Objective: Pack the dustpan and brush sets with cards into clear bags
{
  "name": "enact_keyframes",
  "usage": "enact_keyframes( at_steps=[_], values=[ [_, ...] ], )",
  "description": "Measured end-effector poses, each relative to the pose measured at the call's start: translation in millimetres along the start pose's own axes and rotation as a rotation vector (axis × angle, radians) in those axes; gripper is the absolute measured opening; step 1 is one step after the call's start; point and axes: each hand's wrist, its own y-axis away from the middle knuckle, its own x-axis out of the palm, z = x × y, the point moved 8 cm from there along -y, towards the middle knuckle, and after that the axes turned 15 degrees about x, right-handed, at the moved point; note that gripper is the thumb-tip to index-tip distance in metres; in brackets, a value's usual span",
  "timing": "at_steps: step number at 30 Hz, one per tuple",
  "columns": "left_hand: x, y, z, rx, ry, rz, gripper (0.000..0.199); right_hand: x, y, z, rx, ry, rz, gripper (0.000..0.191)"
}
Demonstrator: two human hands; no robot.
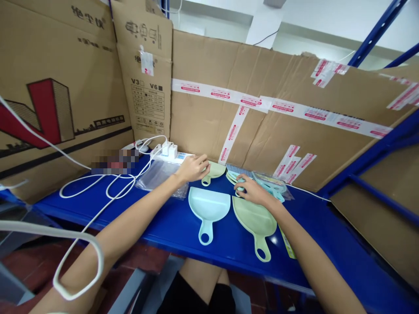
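My left hand (195, 168) is curled with its fingertips drawn together, beside a small pale green dustpan (216, 170) at the back of the blue table. Whether it grips anything is hidden. With bent fingers, my right hand (251, 190) closes on a pale green hand brush (233, 178) in a small pile; its handle loop shows under the fingers. A light blue brush (278, 187) lies right of that hand. Nearer me, a light blue dustpan (209, 205) and a green dustpan (254, 216) lie flat, handles towards me.
Clear plastic bags (157, 176) lie left of the dustpans, by a white power strip (170, 150) with plugs. A white cable (121, 192) loops over the left side and my left forearm. Cardboard walls (209, 61) enclose the blue table (163, 222). A yellow-green strip (288, 244) lies beneath my right forearm.
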Motion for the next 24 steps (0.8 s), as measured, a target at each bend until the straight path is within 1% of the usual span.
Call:
enact_keyframes(
  at_steps=[4, 7, 10, 12, 14, 16, 17, 18, 19, 20, 21, 22, 24],
  values=[
    [2.1, -1, -5, 0.023, -0.007, -0.005, 0.031, -16, -5, -14, 0.001, -0.114, -0.179, 0.031],
    [4.0, -1, -8, 0.058, -0.077, 0.011, 0.031, -36, -4, -28, 0.031, -0.212, -0.374, 0.035],
    [-1.2, -1, -12, 0.109, -0.109, -0.04, 0.029, -57, 8, -41, 0.071, -0.313, -0.542, 0.032],
    [-5.7, -1, -13, 0.102, -0.097, -0.072, 0.027, -72, 22, -50, 0.111, -0.392, -0.666, 0.028],
    [-8.0, -3, -12, 0.034, -0.035, -0.088, 0.024, -90, 41, -59, 0.149, -0.545, -0.844, 0.024],
    [-7.4, -3, -10, -0.083, 0.086, -0.117, 0.019, -102, 59, -68, 0.153, -0.766, -1.008, 0.023],
    [-5.5, -3, -8, -0.151, 0.172, -0.143, 0.016, -106, 66, -72, 0.138, -0.888, -1.069, 0.023],
    [-2.4, -3, -7, -0.221, 0.278, -0.176, 0.014, -107, 70, -75, 0.118, -1.009, -1.101, 0.025],
    [2.1, -2, -6, -0.294, 0.404, -0.217, 0.015, -106, 72, -76, 0.096, -1.126, -1.103, 0.027],
    [8.1, 0, -5, -0.367, 0.551, -0.264, 0.02, -103, 72, -77, 0.079, -1.242, -1.079, 0.03],
    [15.3, 1, -6, -0.438, 0.712, -0.311, 0.029, -98, 70, -76, 0.069, -1.354, -1.025, 0.033],
    [23.1, 2, -7, -0.508, 0.879, -0.356, 0.041, -92, 66, -72, 0.068, -1.453, -0.943, 0.036],
    [37.2, 4, -12, -0.637, 1.179, -0.433, 0.066, -74, 56, -57, 0.077, -1.587, -0.723, 0.04]
  ],
)
